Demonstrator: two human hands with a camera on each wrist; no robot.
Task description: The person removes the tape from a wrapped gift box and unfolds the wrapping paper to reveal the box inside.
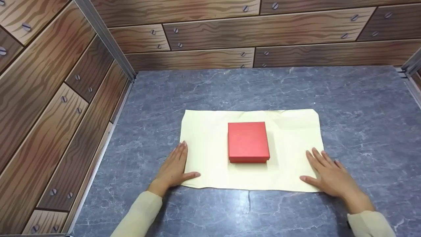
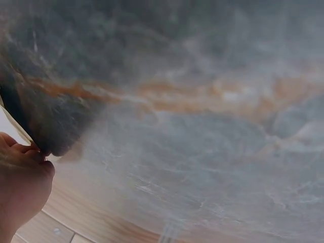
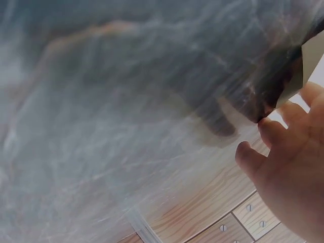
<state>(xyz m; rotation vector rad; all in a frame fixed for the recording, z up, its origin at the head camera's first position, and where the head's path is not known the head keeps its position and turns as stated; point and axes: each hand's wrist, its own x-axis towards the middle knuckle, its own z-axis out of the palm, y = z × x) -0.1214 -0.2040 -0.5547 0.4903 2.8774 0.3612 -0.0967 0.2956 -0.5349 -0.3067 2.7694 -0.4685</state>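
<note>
A red lidded box (image 1: 248, 140) sits near the middle of a pale yellow sheet of paper (image 1: 207, 148) spread on the table. My left hand (image 1: 174, 168) rests at the sheet's left edge, fingers straight and thumb out over the paper. On the opposite side my right hand (image 1: 332, 174) lies over the right edge near the lower corner, its fingers spread. Both hands are apart from the box. The left wrist view catches the left hand (image 2: 25, 182) at its left border, close to the paper's edge. In the right wrist view, the right hand's fingers (image 3: 276, 134) are beside a lifted paper edge (image 3: 298, 76).
The tabletop (image 1: 263, 89) is blue-grey with a marble pattern. A wood-patterned wall (image 1: 263, 29) stands along the back and another panel (image 1: 59, 108) along the left. Metal rails (image 1: 105, 39) run along the corners. Creases mark the sheet's upper right part.
</note>
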